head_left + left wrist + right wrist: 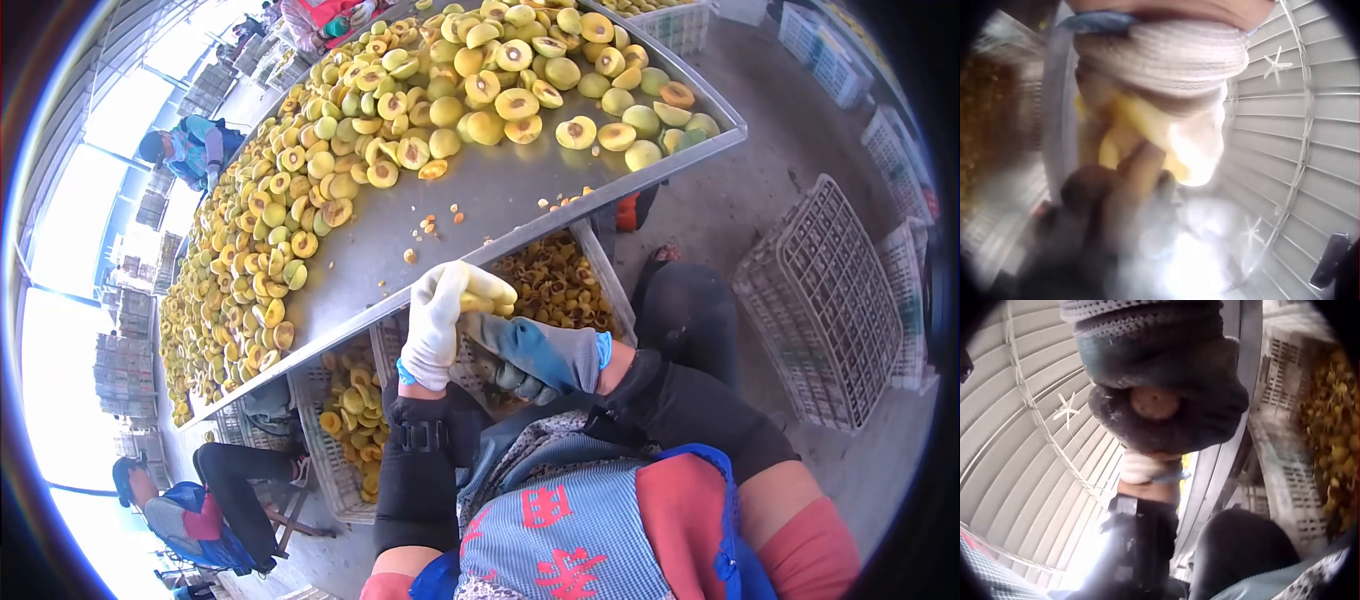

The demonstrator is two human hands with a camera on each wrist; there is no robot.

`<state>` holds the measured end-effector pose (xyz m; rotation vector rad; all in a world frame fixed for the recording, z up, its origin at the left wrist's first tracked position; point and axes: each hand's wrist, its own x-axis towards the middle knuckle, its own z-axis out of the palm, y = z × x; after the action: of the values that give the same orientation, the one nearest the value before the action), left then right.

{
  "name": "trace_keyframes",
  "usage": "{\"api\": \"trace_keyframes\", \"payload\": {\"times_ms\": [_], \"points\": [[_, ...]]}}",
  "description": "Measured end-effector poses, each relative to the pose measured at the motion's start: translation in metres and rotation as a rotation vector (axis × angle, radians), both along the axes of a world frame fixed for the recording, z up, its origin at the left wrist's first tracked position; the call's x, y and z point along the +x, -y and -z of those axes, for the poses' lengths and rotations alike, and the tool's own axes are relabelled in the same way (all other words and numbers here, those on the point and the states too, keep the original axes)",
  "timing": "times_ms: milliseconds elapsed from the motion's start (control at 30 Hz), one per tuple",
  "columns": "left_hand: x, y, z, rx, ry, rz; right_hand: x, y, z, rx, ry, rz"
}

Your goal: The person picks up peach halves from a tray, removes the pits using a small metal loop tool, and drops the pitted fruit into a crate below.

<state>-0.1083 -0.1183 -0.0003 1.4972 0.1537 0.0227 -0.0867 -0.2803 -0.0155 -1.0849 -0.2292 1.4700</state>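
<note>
My left hand (436, 322), in a white glove with yellow-coated fingers, is raised just past the metal table's near edge. In the left wrist view its curled fingers (1147, 119) hold what looks like a blurred yellow fruit piece (1124, 142). Close against it is my right hand (545, 352), gloved in grey and blue. The right wrist view shows that hand (1160, 375) curled round a tool with a round, brown end (1155, 403); the rest of the tool is hidden. Halved yellow-green fruit (517, 103) lies heaped on the table (400, 235), with small loose bits near its edge.
Beneath the table edge stand crates of fruit pieces, one (345, 470) at the left and one (605, 285) beyond my right hand. An upright crate (820, 300) is at the right. Other people sit along the left, one (190, 520) nearby and one (185, 150) farther back.
</note>
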Motion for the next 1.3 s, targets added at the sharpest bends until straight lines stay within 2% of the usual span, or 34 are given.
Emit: {"api": "trace_keyframes", "payload": {"times_ms": [33, 67, 133, 167, 267, 300, 333, 400, 467, 533, 600, 633, 667, 733, 767, 800, 867, 900, 933, 1033, 1100, 1133, 1200, 1267, 1300], "points": [[0.000, 0.002, 0.002, -0.056, 0.019, -0.006, 0.006, 0.001, 0.007, 0.103, -0.184, -0.091], [0.001, 0.005, 0.004, -0.226, 0.061, -0.029, 0.010, 0.001, 0.015, 0.205, -0.365, -0.182], [0.005, 0.019, 0.004, -0.567, 0.149, -0.081, 0.007, -0.006, 0.029, 0.347, -0.437, -0.169], [0.006, 0.025, -0.001, -0.660, 0.056, -0.239, 0.004, -0.008, 0.033, 0.420, -0.473, -0.163], [0.012, 0.019, 0.005, -0.738, 0.073, -0.355, -0.002, -0.008, 0.019, 0.219, -0.210, -0.025], [0.014, -0.024, 0.040, -0.769, 0.126, -0.121, -0.008, -0.007, 0.019, 0.277, -0.080, 0.046], [0.013, -0.025, 0.033, -0.998, 0.245, -0.288, -0.017, -0.006, 0.019, 0.336, 0.050, 0.116], [0.000, -0.060, 0.023, -0.961, 0.258, -0.336, -0.017, -0.005, 0.015, 0.348, 0.017, 0.097], [-0.033, -0.051, -0.024, -0.630, 0.123, -0.730, -0.008, 0.000, 0.014, 0.243, -0.323, -0.097], [-0.071, -0.073, -0.031, -0.139, 0.201, -0.875, -0.010, -0.003, 0.023, 0.208, -0.302, -0.086], [-0.130, -0.149, -0.034, 0.191, -0.099, -0.677, -0.008, -0.003, 0.021, 0.154, -0.231, -0.024], [-0.158, -0.173, -0.036, 0.616, -0.282, -0.615, -0.010, -0.003, 0.014, 0.116, -0.173, 0.032], [-0.173, -0.187, -0.038, 1.041, -0.460, -0.535, -0.010, -0.004, 0.009, 0.078, -0.116, 0.092], [-0.179, -0.179, -0.061, 1.436, -0.643, -0.477, -0.007, -0.005, 0.005, 0.077, -0.125, 0.148], [-0.177, -0.192, -0.052, 1.277, -0.447, -0.599, -0.005, -0.005, 0.003, 0.101, -0.131, 0.167], [-0.154, -0.178, -0.058, 1.271, -0.304, -0.643, -0.003, -0.005, 0.002, 0.121, -0.139, 0.184], [-0.101, -0.176, -0.051, 1.292, -0.111, -0.589, 0.000, -0.003, -0.001, 0.117, -0.117, 0.283], [-0.065, -0.165, -0.049, 1.175, 0.033, -0.479, 0.001, -0.001, -0.004, 0.090, -0.083, 0.337], [-0.027, -0.136, -0.060, 1.250, 0.054, -0.440, 0.004, 0.000, -0.008, 0.065, -0.048, 0.392], [0.086, -0.121, -0.038, 1.164, 0.297, -0.257, 0.011, -0.004, -0.005, 0.051, -0.032, 0.498], [0.155, -0.107, -0.026, 1.109, 0.350, -0.154, 0.015, -0.004, -0.004, 0.055, -0.018, 0.538], [0.178, -0.096, -0.028, 1.166, 0.232, -0.133, 0.017, -0.005, -0.004, 0.062, 0.015, 0.540], [0.231, -0.102, 0.008, 1.313, 0.128, -0.061, 0.020, -0.007, -0.003, 0.074, 0.082, 0.549], [0.243, -0.099, 0.040, 1.622, 0.103, 0.026, 0.019, -0.010, 0.001, 0.070, 0.069, 0.581], [0.244, -0.089, 0.044, 1.653, 0.026, -0.010, 0.019, -0.011, 0.004, 0.080, 0.083, 0.589]]}}
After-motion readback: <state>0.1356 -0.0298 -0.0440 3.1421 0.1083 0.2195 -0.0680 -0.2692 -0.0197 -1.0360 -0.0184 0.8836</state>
